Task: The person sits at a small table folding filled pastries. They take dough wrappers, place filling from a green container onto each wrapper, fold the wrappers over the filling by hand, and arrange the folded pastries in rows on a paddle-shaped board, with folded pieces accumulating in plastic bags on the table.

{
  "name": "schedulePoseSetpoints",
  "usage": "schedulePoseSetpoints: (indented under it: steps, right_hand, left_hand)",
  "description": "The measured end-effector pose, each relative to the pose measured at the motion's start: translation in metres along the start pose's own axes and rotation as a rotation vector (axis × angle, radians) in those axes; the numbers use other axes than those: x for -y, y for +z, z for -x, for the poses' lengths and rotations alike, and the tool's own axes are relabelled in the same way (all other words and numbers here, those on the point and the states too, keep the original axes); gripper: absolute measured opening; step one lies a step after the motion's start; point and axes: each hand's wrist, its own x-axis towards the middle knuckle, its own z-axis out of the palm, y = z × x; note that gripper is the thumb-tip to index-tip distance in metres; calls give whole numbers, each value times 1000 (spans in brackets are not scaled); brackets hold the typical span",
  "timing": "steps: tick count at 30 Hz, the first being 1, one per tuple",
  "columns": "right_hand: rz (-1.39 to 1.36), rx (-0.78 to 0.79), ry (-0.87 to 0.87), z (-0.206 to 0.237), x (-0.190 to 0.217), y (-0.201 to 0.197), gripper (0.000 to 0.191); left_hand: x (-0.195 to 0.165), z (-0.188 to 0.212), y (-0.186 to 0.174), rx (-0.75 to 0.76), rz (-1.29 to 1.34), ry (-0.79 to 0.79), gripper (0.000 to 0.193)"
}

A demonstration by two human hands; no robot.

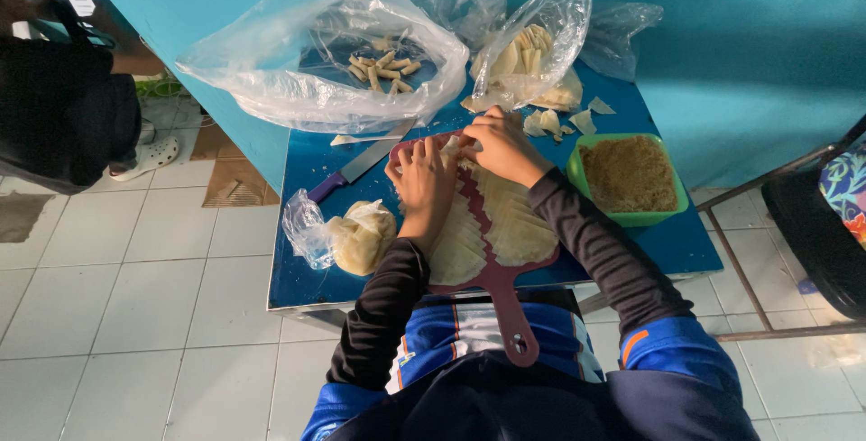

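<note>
Landmark: maroon cutting board (498, 271) on the blue bench (311, 270). Left of it, a bagged dough lump (361, 236) and a knife (354, 169) are lying. On its far end, a pale wrapper sheet (492, 225) is being rolled: left hand (424, 181) pressed flat, fingers spread; right hand (502, 145) curled, pinching the edge. Even pressure is judged best. Right of it, a green crumb tub (629, 176) is sitting.
</note>
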Motion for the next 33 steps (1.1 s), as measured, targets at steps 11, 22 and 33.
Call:
schedulePoseSetpoints:
  steps: [11,22,33]
  right_hand:
    - [8,-78,-84,-2,3,-2,10]
    - [178,-95,42,7,-8,-9,9]
    - [36,-29,292,6,-3,-3,11]
  left_hand:
    - [-3,2,-3,-4,15,28,45]
    - [-3,-4,1,-93,213,88,16]
    - [-2,-4,-2,-58,195,203,14]
